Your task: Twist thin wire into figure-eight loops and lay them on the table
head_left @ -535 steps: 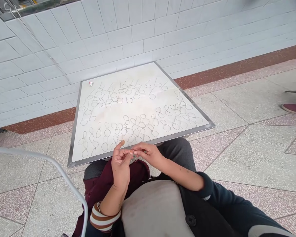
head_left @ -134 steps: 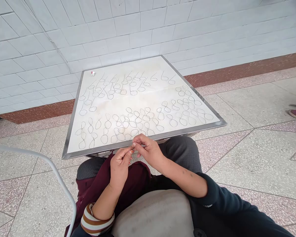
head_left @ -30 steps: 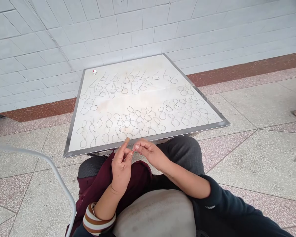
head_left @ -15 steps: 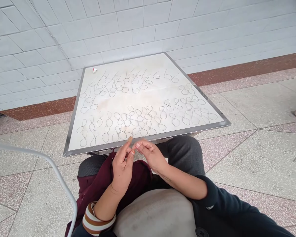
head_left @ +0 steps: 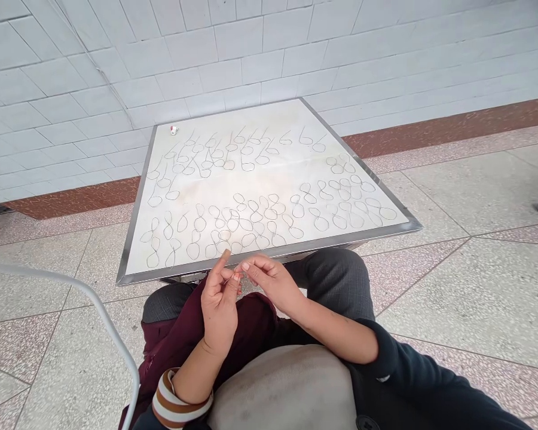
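Loops [head_left: 308, 192] strewn over table [head_left: 246, 186]; pale tube [head_left: 108, 318] at left; left hand [head_left: 219, 304], right hand [head_left: 271, 280] pinching, seemingly, thin strand [head_left: 239, 273].

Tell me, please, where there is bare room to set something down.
On the white tabletop, the central patch between the far six-shaped loops and near figure-eight loops looks bare, as does the far strip right of the small red-and-white object. The near half is crowded.

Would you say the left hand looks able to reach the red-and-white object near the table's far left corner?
Probably not without leaning: the left hand is by the table's near edge, the red-and-white object sits far across it, and thin loops lie between.
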`<state>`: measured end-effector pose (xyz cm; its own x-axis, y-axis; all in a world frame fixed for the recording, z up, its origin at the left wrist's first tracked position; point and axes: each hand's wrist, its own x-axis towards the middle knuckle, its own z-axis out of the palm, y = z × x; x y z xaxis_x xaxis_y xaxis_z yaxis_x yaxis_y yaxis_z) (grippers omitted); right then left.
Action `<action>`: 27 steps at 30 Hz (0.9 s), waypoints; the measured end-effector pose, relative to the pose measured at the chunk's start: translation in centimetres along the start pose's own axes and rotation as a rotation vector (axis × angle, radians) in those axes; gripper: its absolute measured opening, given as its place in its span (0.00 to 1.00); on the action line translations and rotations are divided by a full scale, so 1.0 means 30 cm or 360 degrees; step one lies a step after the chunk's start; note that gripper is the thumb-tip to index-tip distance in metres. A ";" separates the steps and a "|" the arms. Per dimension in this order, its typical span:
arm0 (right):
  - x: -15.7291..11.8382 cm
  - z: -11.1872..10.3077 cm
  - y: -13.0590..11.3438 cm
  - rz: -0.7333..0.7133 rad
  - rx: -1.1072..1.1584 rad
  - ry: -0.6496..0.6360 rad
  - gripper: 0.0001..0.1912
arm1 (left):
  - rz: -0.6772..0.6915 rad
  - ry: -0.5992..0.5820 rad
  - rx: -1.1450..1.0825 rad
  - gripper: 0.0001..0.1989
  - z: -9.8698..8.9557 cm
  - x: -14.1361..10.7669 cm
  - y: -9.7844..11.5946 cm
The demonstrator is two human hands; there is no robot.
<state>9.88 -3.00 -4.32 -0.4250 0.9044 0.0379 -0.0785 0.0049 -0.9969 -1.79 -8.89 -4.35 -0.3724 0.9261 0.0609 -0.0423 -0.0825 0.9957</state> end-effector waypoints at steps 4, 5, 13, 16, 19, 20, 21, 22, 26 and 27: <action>-0.004 -0.003 0.020 -0.0013 0.0002 0.0088 0.12 | -0.0041 -0.0002 0.0005 0.25 0.007 -0.003 0.012; -0.005 0.000 0.026 -0.0023 0.0008 0.0122 0.12 | -0.0046 -0.0003 0.0004 0.26 0.010 -0.004 0.018; 0.002 0.004 0.002 0.0241 0.0543 -0.0095 0.14 | -0.0011 0.0007 0.0061 0.27 0.007 -0.004 0.033; 0.001 -0.008 -0.008 0.0392 0.0877 -0.0192 0.13 | -0.0016 0.0006 0.0027 0.26 -0.001 0.000 0.027; 0.002 -0.016 -0.008 0.0500 0.1083 -0.0242 0.11 | -0.0050 0.0016 -0.0007 0.26 -0.005 0.004 0.025; 0.002 -0.017 -0.007 0.0532 0.1118 -0.0234 0.10 | -0.0060 0.0019 -0.0019 0.26 -0.005 0.005 0.024; 0.004 -0.017 -0.006 0.0567 0.1139 -0.0215 0.10 | -0.0068 0.0023 -0.0033 0.26 -0.004 0.006 0.024; 0.005 -0.017 -0.005 0.0598 0.1150 -0.0189 0.09 | -0.0074 0.0029 -0.0050 0.25 -0.003 0.006 0.023; 0.009 -0.014 0.003 0.0656 0.1155 -0.0084 0.10 | -0.0081 0.0041 -0.0134 0.25 0.001 0.007 0.012; 0.010 -0.013 0.006 0.0657 0.1153 -0.0065 0.10 | -0.0082 0.0042 -0.0153 0.25 0.002 0.007 0.008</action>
<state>10.08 -2.57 -4.53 -0.5783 0.7569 -0.3044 -0.4638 -0.6120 -0.6406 -1.83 -8.71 -4.09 -0.3915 0.9201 0.0065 -0.1502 -0.0709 0.9861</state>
